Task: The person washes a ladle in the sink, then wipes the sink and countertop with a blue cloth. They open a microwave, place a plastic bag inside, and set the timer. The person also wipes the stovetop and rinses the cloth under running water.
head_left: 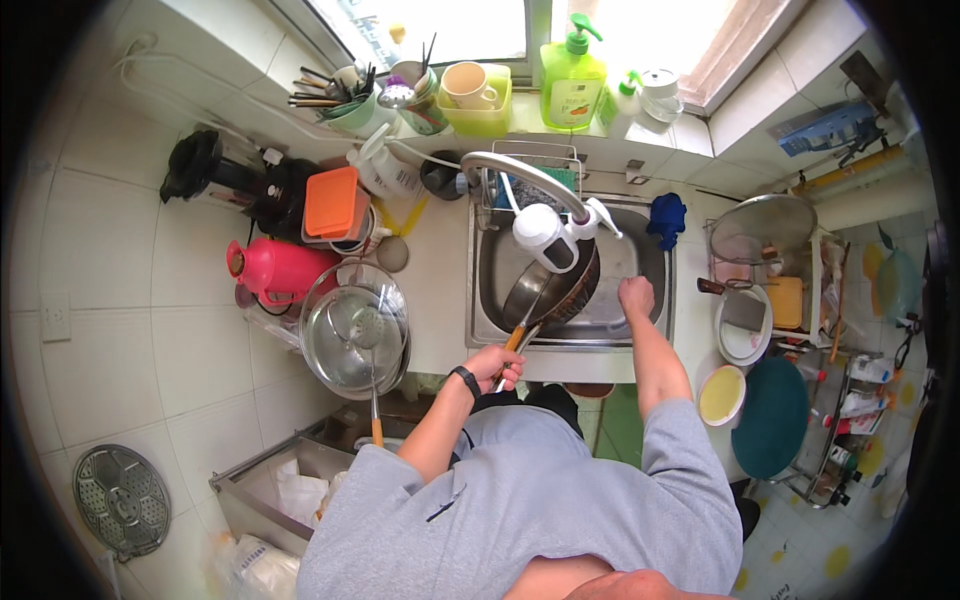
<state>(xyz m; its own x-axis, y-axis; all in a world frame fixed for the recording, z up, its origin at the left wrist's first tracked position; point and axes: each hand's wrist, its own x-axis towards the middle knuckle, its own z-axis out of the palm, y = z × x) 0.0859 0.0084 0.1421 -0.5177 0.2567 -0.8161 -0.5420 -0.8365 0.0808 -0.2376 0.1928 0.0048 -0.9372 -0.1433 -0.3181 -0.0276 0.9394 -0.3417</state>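
Observation:
My left hand (497, 368) is closed round the wooden handle (515, 338) of a metal pan (527, 297). The pan is tilted in the left half of the steel sink (488, 327). Against it leans a second, browned pan (578, 295), whose handle runs down beside the first one toward the same hand. Over the right half of the sink, my right hand (636, 297) is curled into a fist, apart from the pans. What it holds, if anything, is hidden. A white tap head (545, 238) on a curved grey spout hangs over the pans and partly covers them.
A glass lid (325, 335) and a wooden-handled skimmer (375, 400) lie left of the sink, by a pink thermos (290, 270). A blue cloth (667, 220) hangs at the sink's right rim. A cleaver (742, 308) rests on a white bowl (743, 345) farther right.

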